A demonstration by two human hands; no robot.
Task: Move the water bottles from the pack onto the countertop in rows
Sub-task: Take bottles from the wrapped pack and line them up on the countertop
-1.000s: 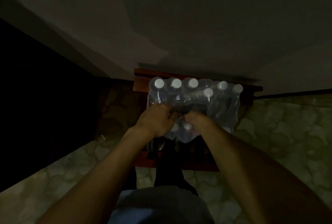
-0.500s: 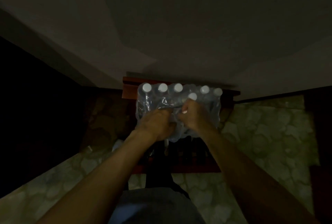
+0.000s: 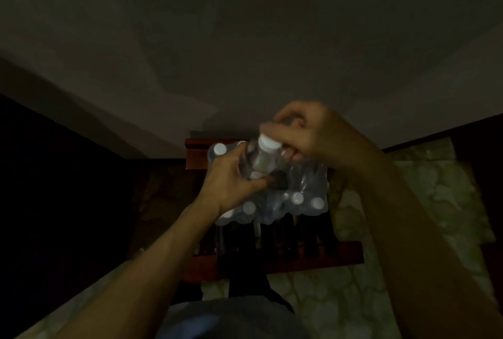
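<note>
Bottle, clear plastic, white cap: lifted clear above the pack, long axis tilted, cap toward the right hand. Left hand fingers curled round its body; right hand fingers curled near the cap, contact unclear. Countertop not identifiable in the dark.

left hand grips a water bottle above the pack (dim, blurry), right hand seemingly at its cap.
</note>
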